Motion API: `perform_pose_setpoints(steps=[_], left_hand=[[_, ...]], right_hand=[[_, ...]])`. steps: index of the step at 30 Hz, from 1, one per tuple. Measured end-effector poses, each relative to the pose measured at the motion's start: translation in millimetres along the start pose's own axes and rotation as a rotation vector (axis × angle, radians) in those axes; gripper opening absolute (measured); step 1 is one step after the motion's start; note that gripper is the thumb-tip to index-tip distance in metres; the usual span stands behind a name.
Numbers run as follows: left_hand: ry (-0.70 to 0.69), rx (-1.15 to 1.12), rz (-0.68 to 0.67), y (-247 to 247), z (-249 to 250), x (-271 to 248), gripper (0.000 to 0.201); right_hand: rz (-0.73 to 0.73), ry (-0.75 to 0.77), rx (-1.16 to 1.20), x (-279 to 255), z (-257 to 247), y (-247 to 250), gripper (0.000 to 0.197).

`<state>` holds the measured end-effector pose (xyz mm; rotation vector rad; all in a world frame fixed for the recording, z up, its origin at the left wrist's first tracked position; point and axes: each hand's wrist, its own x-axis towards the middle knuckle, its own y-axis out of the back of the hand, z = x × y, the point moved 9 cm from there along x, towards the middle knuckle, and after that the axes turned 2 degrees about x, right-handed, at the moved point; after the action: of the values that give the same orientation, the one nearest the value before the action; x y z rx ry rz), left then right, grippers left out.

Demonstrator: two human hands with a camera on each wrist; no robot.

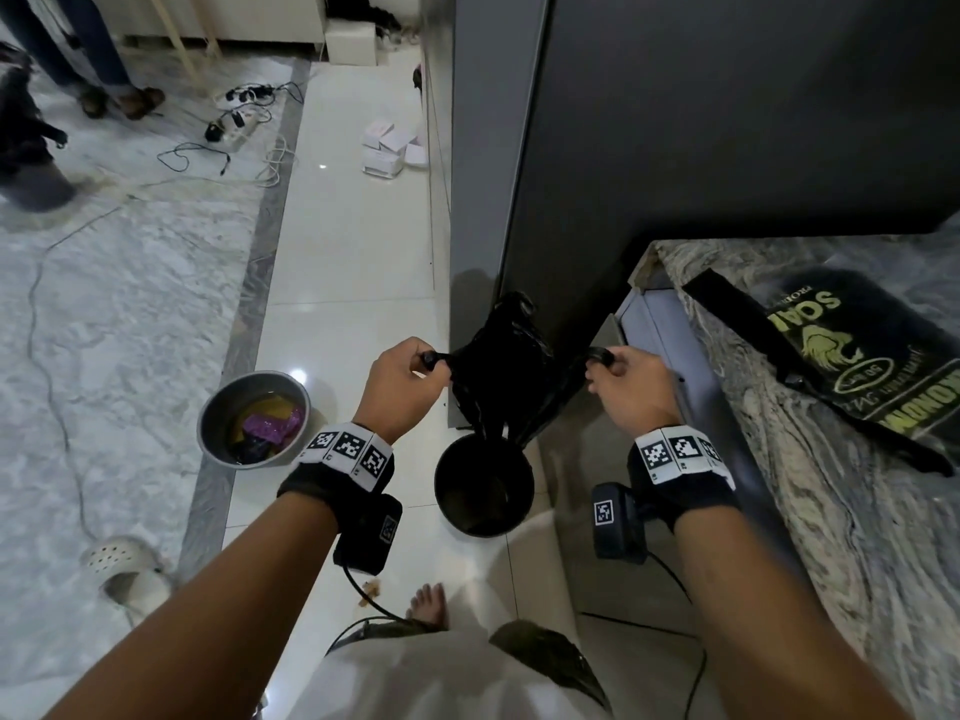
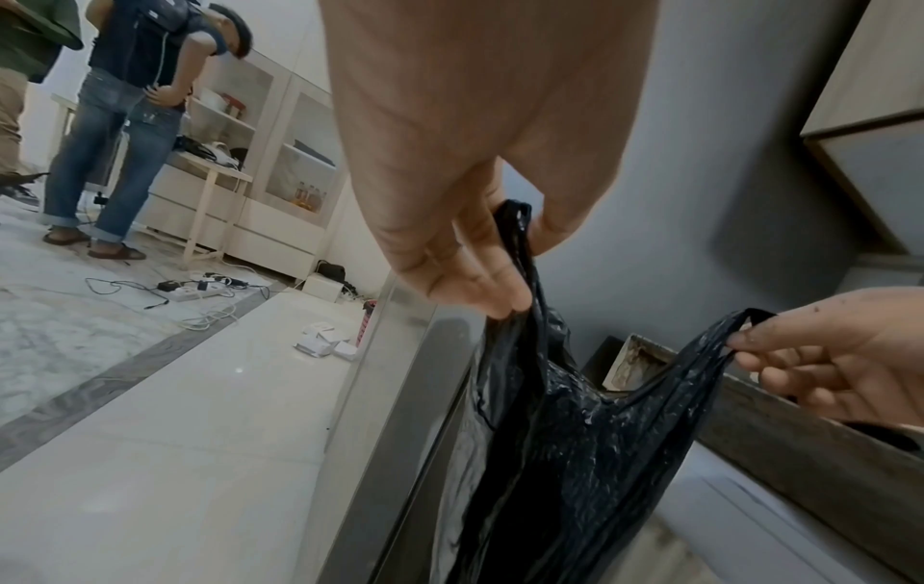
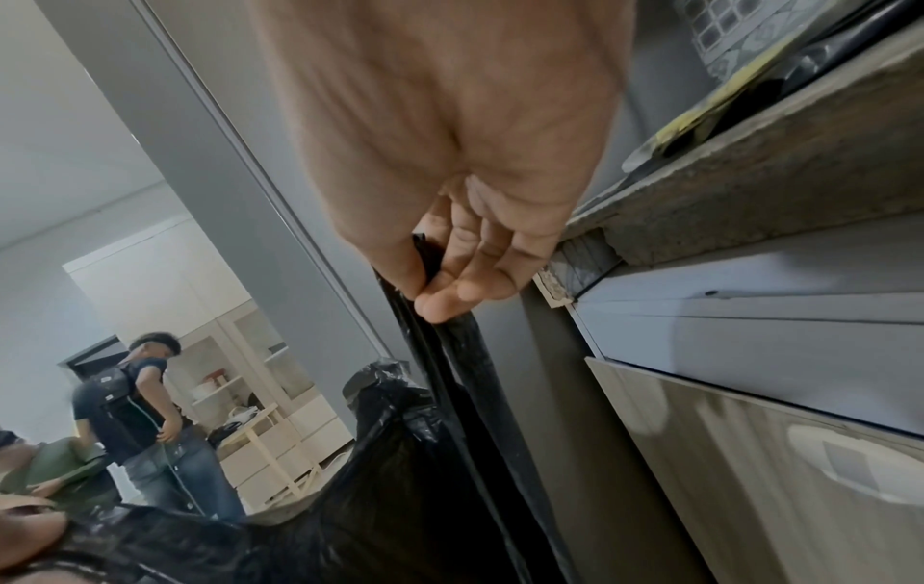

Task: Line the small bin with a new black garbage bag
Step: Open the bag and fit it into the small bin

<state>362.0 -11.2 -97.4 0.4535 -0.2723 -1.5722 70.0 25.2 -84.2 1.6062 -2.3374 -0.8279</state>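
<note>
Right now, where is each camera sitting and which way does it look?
Head: looks down at both forearms, left hand, right hand and the small round black bin.
Left wrist: looks along the left hand's fingers at the crinkly black plastic garbage bag.
Right wrist: looks along the right hand's fingers.
All three share that bag.

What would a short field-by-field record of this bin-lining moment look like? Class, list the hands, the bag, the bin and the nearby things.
left hand: pinches one handle loop of the bag
right hand: pinches the other handle loop
black garbage bag: held spread between both hands, hanging above the bin, bottom end at the bin's mouth
small bin: black, round, upright on the floor, not yet lined
grey bowl: on the floor left of the bin, holds purple and yellow items
bag pack: black, printed, lying on the marble counter
</note>
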Motion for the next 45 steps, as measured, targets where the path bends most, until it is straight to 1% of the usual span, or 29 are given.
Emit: perform_pose_setpoints(steps=[2,5,9,12,14,16,19,23,25,26,28,29,30,32,35,37,39,42,45], left_hand=[[0.009,0.04,0.003,-1.6,-8.4,2.0,0.011],[0.029,0.06,0.007,-6.0,-18.6,2.6,0.008],[0.067,0.078,0.02,-16.1,-28.5,3.5,0.014],[0.084,0.117,0.031,-26.2,-32.0,3.5,0.009],[0.1,0.115,0.038,-33.6,-37.9,5.2,0.009],[0.116,0.103,0.046,-40.0,-45.4,6.6,0.012],[0.137,0.127,0.042,-51.3,-55.6,7.0,0.015],[0.177,0.118,0.036,-72.7,-73.8,7.7,0.017],[0.208,0.136,0.022,-85.0,-87.9,7.9,0.014],[0.223,0.154,0.016,-90.7,-96.0,8.0,0.011],[0.247,0.201,-0.005,-101.1,-113.8,7.9,0.007],[0.26,0.221,-0.018,-106.1,-124.0,7.8,0.007],[0.276,0.24,-0.034,-111.0,-135.2,8.8,0.007],[0.318,0.266,-0.063,-120.0,-158.7,10.3,0.007],[0.372,0.312,-0.106,-133.2,-193.8,12.6,0.007],[0.391,0.362,-0.139,-142.9,-217.5,15.7,0.009],[0.414,0.444,-0.167,-152.4,-242.1,18.1,0.01],[0.426,0.551,-0.184,-164.7,-273.7,23.0,0.015],[0.437,0.634,-0.226,-176.3,-298.3,28.9,0.024]], right_hand=[[-0.002,-0.005,-0.019,2.8,7.2,-2.0,0.017],[-0.036,-0.016,-0.047,9.3,21.1,-7.2,0.011],[-0.092,-0.058,-0.052,21.4,40.9,-19.5,0.009],[-0.136,-0.081,-0.041,28.1,51.8,-28.4,0.019],[-0.17,-0.086,-0.041,32.9,60.0,-34.1,0.02],[-0.192,-0.087,-0.02,36.3,67.9,-38.8,0.018],[-0.236,-0.092,-0.042,39.6,77.3,-46.4,0.01],[-0.269,-0.096,-0.05,42.1,91.3,-56.9,0.008],[-0.29,-0.1,-0.075,41.0,99.8,-63.6,0.007],[-0.31,-0.101,-0.09,40.3,105.4,-68.0,0.016],[-0.348,-0.125,-0.111,41.9,123.8,-79.9,0.046],[-0.366,-0.152,-0.137,43.4,134.7,-86.4,0.056],[-0.383,-0.177,-0.161,46.2,146.4,-94.0,0.059],[-0.421,-0.208,-0.242,52.6,170.1,-110.1,0.054],[-0.46,-0.182,-0.366,66.4,200.0,-135.7,0.03],[-0.459,-0.163,-0.415,77.5,221.8,-153.7,0.021],[-0.445,-0.149,-0.481,86.8,243.6,-168.2,0.021],[-0.417,-0.096,-0.598,98.6,272.0,-182.9,0.026],[-0.415,-0.122,-0.68,107.5,302.2,-193.0,0.028]])
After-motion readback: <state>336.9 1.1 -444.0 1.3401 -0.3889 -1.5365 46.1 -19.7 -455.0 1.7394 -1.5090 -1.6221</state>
